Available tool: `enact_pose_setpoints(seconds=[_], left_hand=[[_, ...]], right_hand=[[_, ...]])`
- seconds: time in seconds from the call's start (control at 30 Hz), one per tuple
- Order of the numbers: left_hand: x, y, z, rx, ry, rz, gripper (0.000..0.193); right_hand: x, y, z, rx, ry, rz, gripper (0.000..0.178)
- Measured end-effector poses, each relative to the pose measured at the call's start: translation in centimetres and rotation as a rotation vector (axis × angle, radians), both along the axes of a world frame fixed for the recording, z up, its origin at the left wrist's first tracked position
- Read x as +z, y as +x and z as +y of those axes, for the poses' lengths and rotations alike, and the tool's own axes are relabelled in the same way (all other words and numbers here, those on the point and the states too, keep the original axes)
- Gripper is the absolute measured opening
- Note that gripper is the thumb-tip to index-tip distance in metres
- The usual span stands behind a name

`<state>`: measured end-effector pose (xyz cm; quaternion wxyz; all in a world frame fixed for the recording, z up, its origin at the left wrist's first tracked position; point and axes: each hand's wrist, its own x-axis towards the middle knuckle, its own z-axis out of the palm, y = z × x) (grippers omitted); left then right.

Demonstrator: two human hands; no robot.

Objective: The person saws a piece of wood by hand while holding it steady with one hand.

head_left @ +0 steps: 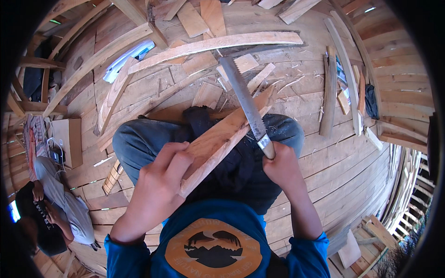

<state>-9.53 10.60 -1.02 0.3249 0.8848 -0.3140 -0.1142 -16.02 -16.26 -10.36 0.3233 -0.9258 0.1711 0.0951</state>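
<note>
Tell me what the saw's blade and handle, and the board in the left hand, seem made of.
Blade: likely steel, thin and dull grey, with a toothed edge.
Handle: possibly wood, judging by its tan colour; the right hand covers much of it.
Board: wood, apparently unvarnished, showing streaky grain and a rough, paler side.

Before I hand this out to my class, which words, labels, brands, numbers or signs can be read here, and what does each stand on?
Blue shirt: lettering along the edge of its orange oval print; I won't copy the words.
Black top of the person at left: pale lettering, likewise not copied.
Blue-and-white bundle: too small to read.
Saw: no lettering that I can make out.
</note>
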Motion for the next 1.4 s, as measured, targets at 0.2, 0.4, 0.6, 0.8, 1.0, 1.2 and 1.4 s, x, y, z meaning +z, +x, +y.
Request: enact_pose_setpoints(seconds=[0.2,0.4,0.6,0.8,1.0,1.2,1.4], left_hand=[[-0.1,0.1,-0.1,0.022,-0.013,-0.019,0.039],[-0.4,0.2,0.2,0.005,-0.001,-0.025,0.040],[-0.7,0.6,0.3,0.044,0.004,0.006,0.042],[-0.7,0.2,0.3,0.073,-0.012,0.006,0.042],[-1.0,0.1,0.4,0.071,-0.036,0.005,0.041],[-0.9,0.3,0.2,0.099,-0.030,0.002,0.041],[-0.9,-0.2,0.3,0.082,0.002,-0.006,0.041]], right_hand=[[-1.2,1.6,-2.5,-0.060,-0.013,0.088,0.008],[-1.2,1.3,-2.2,-0.046,-0.067,0.145,0.012],[1.2,1.1,0.7,0.052,-0.022,0.137,0.010],[0.0,1.5,-0.6,-0.007,-0.026,0.176,0.012],[-2.6,2.4,-2.9,-0.094,-0.103,0.198,0.016],[0.6,1.6,1.3,0.056,-0.066,0.121,0.011],[0.5,1.7,0.3,0.018,-0.167,0.100,0.010]])
